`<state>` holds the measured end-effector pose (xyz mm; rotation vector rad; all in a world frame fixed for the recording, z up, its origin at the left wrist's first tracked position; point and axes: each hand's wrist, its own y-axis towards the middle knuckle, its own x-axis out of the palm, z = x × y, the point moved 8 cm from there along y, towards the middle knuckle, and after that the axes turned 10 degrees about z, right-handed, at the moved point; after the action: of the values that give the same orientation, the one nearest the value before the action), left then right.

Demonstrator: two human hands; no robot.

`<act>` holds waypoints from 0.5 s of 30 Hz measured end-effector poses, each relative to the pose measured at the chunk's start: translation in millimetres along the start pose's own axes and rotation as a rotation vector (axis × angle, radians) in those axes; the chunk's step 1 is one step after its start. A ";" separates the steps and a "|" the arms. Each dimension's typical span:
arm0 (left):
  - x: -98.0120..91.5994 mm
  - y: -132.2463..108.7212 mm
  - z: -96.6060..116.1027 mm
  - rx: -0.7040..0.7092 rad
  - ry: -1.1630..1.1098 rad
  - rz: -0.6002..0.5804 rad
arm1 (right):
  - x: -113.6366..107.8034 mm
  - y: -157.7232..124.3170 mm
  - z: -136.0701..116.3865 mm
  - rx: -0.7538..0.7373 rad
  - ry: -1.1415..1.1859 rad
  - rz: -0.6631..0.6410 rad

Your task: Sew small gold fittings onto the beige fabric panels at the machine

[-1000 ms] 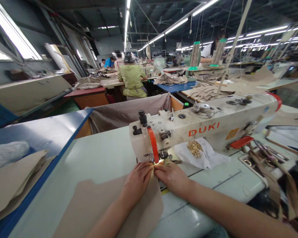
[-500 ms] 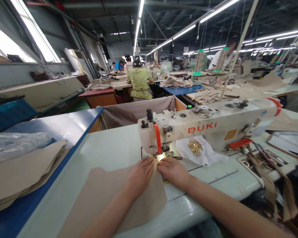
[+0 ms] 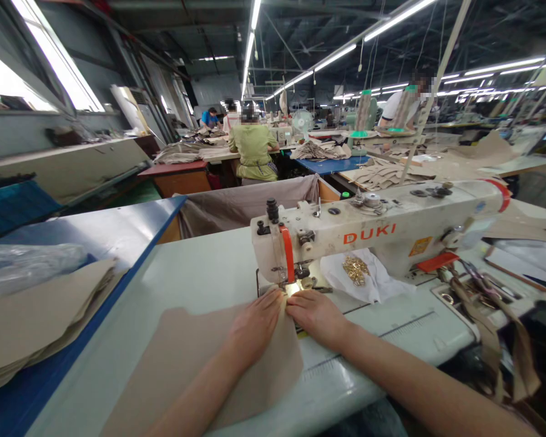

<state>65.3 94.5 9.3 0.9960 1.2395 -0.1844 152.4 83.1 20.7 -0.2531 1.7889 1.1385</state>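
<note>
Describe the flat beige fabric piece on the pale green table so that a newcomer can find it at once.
Find the white sewing machine with red DUKI lettering. By its needle end, on the pale green table, lies the beige fabric piece. Unlike the beige stack on the blue table, it lies under the left hand.

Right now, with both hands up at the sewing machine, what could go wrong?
The left hand and the right hand are both close to the lit end of the sewing machine, so either might get pinched or pricked. The beige fabric could skew or pucker, as much of it spreads out away from the fingers. The small gold pieces, heaped on a white sheet beyond the right hand, might scatter if bumped.
</note>
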 end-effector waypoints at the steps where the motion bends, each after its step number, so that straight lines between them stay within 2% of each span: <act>1: -0.2 0.6 0.3 -0.005 0.001 -0.008 | -0.4 0.3 0.8 0.011 -0.001 0.008; 8: -4.6 6.4 -3.2 -0.127 -0.049 -0.027 | 0.1 3.3 6.9 0.072 -0.024 -0.001; 15: -5.0 8.3 -5.3 -0.141 -0.101 -0.009 | 2.6 4.1 5.5 0.044 -0.008 -0.024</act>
<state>64.8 101.2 18.0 0.8493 1.1488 -0.1500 151.9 90.4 20.5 -0.2423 1.7977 1.0805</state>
